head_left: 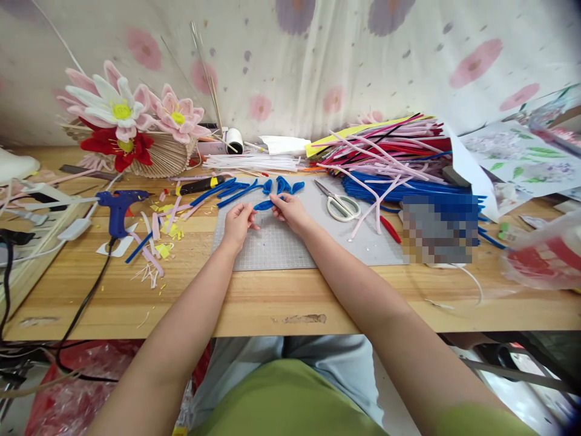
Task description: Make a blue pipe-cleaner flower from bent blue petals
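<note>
Near the far left corner of the tabletop (272,297), fuzzy flowers (121,112) in pink, white and red; closer to the front edge, a blue glue gun (118,209), then cut scraps (163,249). On the grey cutting mat (272,251), toward its far left corner, pinches with the left hand (238,225) the left end of a small blue piece (262,206), thumb and finger pressed together upon it. With the right hand (290,212), pinches the other end in the same way. Not possible to tell if touching the mat. Seems, by judgement, to be shaping this piece with the fingers; just beyond, near the far edge of the mat, similar blue shapes (297,188). For the next move, probably calls for a firm hold at one end and a gentle, exact bend at the other. Farther right on the mat, scissors (333,195); near its right edge, a red strip (390,229); then blue pipe cleaners (422,191).
</note>
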